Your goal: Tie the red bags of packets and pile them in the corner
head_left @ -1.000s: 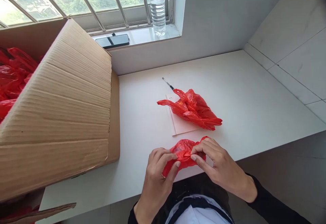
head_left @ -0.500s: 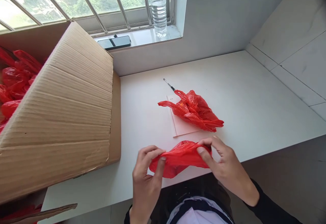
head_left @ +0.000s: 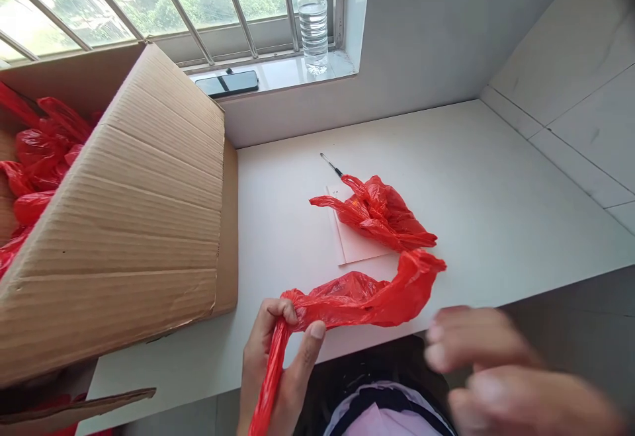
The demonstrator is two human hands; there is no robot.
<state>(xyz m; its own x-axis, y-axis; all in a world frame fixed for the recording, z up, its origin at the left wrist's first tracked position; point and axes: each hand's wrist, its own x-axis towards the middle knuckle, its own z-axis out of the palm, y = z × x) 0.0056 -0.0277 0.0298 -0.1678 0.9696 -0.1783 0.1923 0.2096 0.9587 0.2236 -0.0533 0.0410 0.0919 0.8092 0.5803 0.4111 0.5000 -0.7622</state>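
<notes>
My left hand (head_left: 278, 360) is closed on a thin red plastic bag (head_left: 364, 304) near the table's front edge. The bag's body stretches right from the fingers, while a twisted strip of it hangs down across my palm. To the right of the bag, my right hand (head_left: 501, 363) is blurred by motion. Its thumb and fingers look apart, with nothing visible between them and no contact with the bag. Just beyond, another red plastic bag (head_left: 387, 214) with its handles spread lies partly over a pale pink sheet or booklet (head_left: 354, 244).
On the left stands a large open cardboard box (head_left: 149, 204) holding several red bags (head_left: 42, 151). A thin black-handled tool or pen (head_left: 331, 165) lies behind the second bag. The windowsill bears a phone (head_left: 227, 83) and a water bottle (head_left: 313, 32). The white table (head_left: 496, 178) meets the grey wall.
My right hand has let go of the bag and moved right and down. The bag's right end now spreads out freely, and a twisted strip hangs over my left palm.
</notes>
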